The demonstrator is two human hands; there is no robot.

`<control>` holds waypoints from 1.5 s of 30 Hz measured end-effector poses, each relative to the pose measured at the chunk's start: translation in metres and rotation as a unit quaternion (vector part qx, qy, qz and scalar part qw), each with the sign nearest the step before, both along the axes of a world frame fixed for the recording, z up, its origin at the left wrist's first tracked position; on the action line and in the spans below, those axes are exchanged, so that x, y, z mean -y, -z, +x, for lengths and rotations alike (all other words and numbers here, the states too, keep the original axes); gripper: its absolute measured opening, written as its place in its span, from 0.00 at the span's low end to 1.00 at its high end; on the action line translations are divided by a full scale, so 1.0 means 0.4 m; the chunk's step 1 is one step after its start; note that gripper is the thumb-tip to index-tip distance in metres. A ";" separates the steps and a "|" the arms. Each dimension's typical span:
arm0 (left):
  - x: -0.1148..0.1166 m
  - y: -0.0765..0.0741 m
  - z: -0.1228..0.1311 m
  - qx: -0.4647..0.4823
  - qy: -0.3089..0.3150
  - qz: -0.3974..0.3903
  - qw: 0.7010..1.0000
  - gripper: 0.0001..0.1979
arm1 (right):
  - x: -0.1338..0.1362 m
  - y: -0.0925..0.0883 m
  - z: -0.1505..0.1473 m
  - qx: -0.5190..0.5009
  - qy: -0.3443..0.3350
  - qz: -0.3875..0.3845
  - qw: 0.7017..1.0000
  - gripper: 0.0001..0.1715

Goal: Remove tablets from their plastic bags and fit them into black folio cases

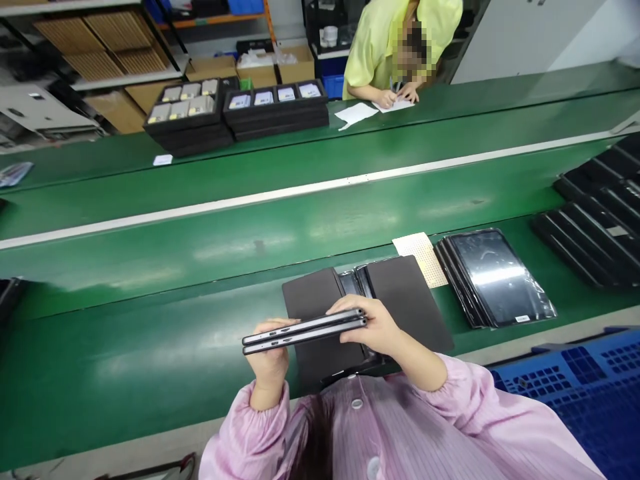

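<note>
Both my hands hold two thin grey tablets stacked edge-on, level in front of my chest. My left hand grips their left end from below. My right hand wraps around their right end. Under them on the green bench lies an open dark folio case with two flaps.
A stack of black-screened tablets in clear wrap lies to the right, beside a perforated card. Black trays fill the far right, a blue crate sits near right. Across the belt are stacked trays and a person in yellow writing.
</note>
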State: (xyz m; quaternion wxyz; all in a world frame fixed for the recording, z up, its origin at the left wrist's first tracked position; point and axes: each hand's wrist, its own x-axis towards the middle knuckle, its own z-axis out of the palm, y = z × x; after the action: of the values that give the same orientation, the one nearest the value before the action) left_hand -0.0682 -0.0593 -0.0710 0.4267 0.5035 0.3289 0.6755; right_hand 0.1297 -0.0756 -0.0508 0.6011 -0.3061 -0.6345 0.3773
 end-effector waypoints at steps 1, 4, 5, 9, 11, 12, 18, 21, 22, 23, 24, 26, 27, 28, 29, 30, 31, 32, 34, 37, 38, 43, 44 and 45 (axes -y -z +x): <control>0.000 -0.011 0.003 0.011 0.008 0.004 1.000 0.19 | 0.009 -0.017 -0.001 0.015 0.000 0.021 1.000 0.16; 0.004 -0.046 0.009 0.026 0.030 0.016 0.999 0.16 | 0.031 -0.061 0.005 0.049 -0.008 0.076 0.996 0.17; 0.007 -0.057 0.010 0.028 0.032 0.022 0.999 0.15 | 0.036 -0.071 0.010 0.055 -0.009 0.088 0.995 0.18; 0.017 -0.087 0.017 0.023 0.043 0.052 0.997 0.14 | 0.052 -0.086 0.028 0.052 -0.007 0.119 0.991 0.20; 0.020 -0.095 0.021 0.019 0.047 0.061 0.997 0.16 | 0.059 -0.091 0.034 0.047 -0.002 0.128 0.991 0.20; 0.021 -0.098 0.023 0.019 0.048 0.063 0.997 0.17 | 0.063 -0.094 0.036 0.047 0.000 0.130 0.990 0.21; 0.014 -0.101 0.041 0.048 0.063 0.045 0.996 0.18 | 0.093 -0.131 0.020 0.081 0.040 0.106 0.990 0.16; 0.017 -0.099 0.049 0.064 0.066 0.044 0.995 0.20 | 0.107 -0.146 0.010 0.098 0.064 0.099 0.988 0.16; 0.019 -0.099 0.050 0.067 0.068 0.043 0.994 0.20 | 0.111 -0.149 0.008 0.100 0.070 0.101 0.987 0.16; 0.020 -0.098 0.051 0.069 0.069 0.040 0.994 0.21 | 0.115 -0.151 0.006 0.103 0.075 0.104 0.986 0.15; 0.021 -0.098 0.051 0.068 0.070 0.036 0.995 0.21 | 0.118 -0.152 0.006 0.105 0.080 0.105 0.986 0.15; 0.022 -0.098 0.051 0.066 0.069 0.026 0.995 0.22 | 0.121 -0.153 0.005 0.110 0.086 0.103 0.985 0.15; 0.021 -0.099 0.050 0.065 0.070 0.022 0.995 0.22 | 0.122 -0.152 0.005 0.112 0.087 0.100 0.985 0.15; 0.021 -0.100 0.050 0.065 0.072 0.020 0.995 0.22 | 0.123 -0.152 0.004 0.114 0.087 0.099 0.985 0.16; 0.021 -0.101 0.049 0.067 0.075 0.021 0.995 0.22 | 0.123 -0.152 0.003 0.115 0.086 0.098 0.985 0.16; 0.021 -0.103 0.050 0.070 0.077 0.025 0.994 0.21 | 0.123 -0.152 0.003 0.115 0.084 0.099 0.985 0.17; 0.022 -0.105 0.050 0.073 0.079 0.033 0.994 0.20 | 0.123 -0.152 0.003 0.113 0.081 0.101 0.985 0.17; 0.025 -0.107 0.050 0.073 0.080 0.040 0.993 0.19 | 0.124 -0.152 0.004 0.109 0.076 0.103 0.986 0.17; 0.036 -0.110 0.049 0.065 0.076 0.052 0.994 0.16 | 0.125 -0.149 0.014 0.089 0.061 0.103 0.989 0.16; 0.059 -0.107 0.045 0.016 0.048 0.073 0.996 0.14 | 0.123 -0.131 0.044 0.039 0.011 0.086 0.996 0.16; 0.067 -0.105 0.044 -0.009 0.037 0.085 0.996 0.15 | 0.120 -0.122 0.057 0.021 -0.010 0.078 0.997 0.17; 0.102 -0.103 0.044 -0.093 0.023 0.135 0.986 0.21 | 0.107 -0.080 0.105 -0.026 -0.081 0.048 0.995 0.18; 0.109 -0.106 0.045 -0.100 0.019 0.138 0.985 0.21 | 0.106 -0.074 0.110 -0.031 -0.087 0.046 0.995 0.18; 0.114 -0.109 0.047 -0.104 0.015 0.138 0.985 0.20 | 0.105 -0.070 0.113 -0.034 -0.091 0.045 0.994 0.17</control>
State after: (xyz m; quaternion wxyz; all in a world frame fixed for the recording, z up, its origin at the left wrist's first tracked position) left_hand -0.0495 -0.1048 -0.0274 0.3264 0.6298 0.2678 0.6520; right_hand 0.1750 -0.1178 -0.0229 0.5986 -0.2068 -0.6554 0.4116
